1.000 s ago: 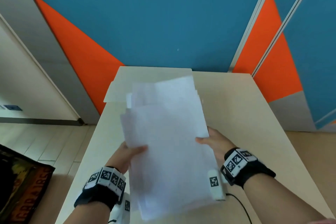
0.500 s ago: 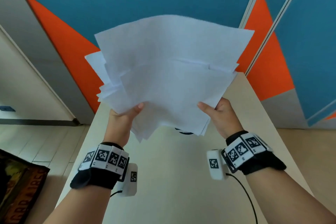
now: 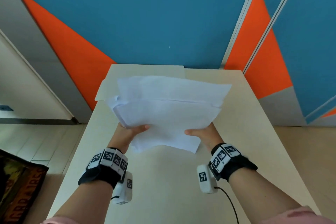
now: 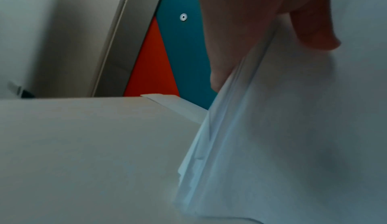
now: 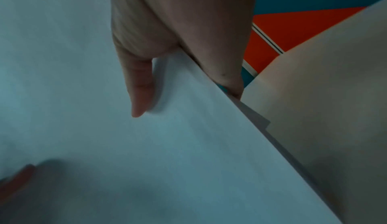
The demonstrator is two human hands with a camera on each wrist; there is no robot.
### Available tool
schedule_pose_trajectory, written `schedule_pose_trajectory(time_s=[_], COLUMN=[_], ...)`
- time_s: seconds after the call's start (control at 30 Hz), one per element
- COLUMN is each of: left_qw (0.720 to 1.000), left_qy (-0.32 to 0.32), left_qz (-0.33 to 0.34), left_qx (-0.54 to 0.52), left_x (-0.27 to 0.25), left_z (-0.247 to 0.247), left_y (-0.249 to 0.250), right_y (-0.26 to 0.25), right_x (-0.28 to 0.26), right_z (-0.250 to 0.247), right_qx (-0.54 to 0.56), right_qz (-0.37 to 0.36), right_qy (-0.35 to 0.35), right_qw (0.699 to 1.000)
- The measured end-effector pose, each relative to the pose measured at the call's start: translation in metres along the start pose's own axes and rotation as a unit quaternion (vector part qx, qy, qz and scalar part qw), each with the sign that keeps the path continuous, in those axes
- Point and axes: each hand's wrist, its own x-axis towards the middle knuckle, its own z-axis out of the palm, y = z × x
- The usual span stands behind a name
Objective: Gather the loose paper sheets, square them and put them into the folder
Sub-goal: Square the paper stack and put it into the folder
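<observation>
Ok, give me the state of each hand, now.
Left hand: grips the paper sheets at their left edge.
Right hand: grips the same sheets at their right edge.

Fingers of left hand [image 3: 127,133] and right hand [image 3: 204,135] sit behind the paper stack [image 3: 167,111], out of sight in head view; only thumbs show. Stack also covers most of the folder [image 3: 109,89] at the table's far end. Wrist views blurred, sheet count can't be told; stack's lower edge cut off there.

Uneven white sheets [image 3: 167,111], folder [image 3: 145,71] behind
</observation>
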Motion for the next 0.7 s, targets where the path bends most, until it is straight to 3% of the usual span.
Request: schedule_pose_trajectory(time_s=[0.23,0.4,0.6,0.7], left_qw=[0.998,0.997,0.993,0.989], left_qy=[0.034,0.021,0.061,0.074], left_qz=[0.04,0.059,0.102,0.125], left_qx=[0.03,0.033,0.0,-0.036], left_x=[0.008,0.008,0.007,0.005], left_z=[0.013,0.004,0.012,0.021], left_y=[0.013,0.02,0.027,0.036], right_y=[-0.027,-0.039,-0.074,-0.097], right_x=[0.001,-0.003,-0.014,-0.021], right_z=[0.008,0.003,0.006,0.019], right_qx=[0.009,0.004,0.127,0.116], right_qz=[-0.059,-0.095,-0.193,-0.229], right_qy=[0.029,0.039,0.071,0.126], right_qw=[0.998,0.995,0.97,0.958])
